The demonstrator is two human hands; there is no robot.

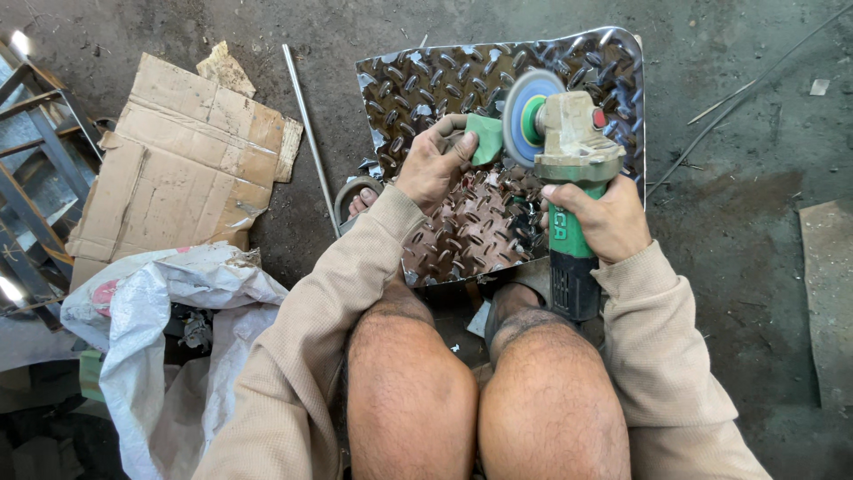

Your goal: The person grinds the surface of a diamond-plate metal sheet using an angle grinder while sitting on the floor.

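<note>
My right hand [604, 216] grips the green body of an angle grinder [569, 169] held upright over a shiny metal tread plate [426, 80] on the ground. The grinder's round flap disc [526, 111] faces left. My left hand [434, 162] holds the green side handle or guard piece [486, 138] right beside the disc, fingers wrapped on it. Both sleeves are beige, and my bare knees are below the tool.
A flattened cardboard sheet [182, 164] lies to the left, with a white sack [169, 329] below it. A thin metal rod [309, 133] lies between cardboard and plate. Metal frame pieces [35, 169] stand at far left. A toe in a sandal [362, 197] shows by the plate.
</note>
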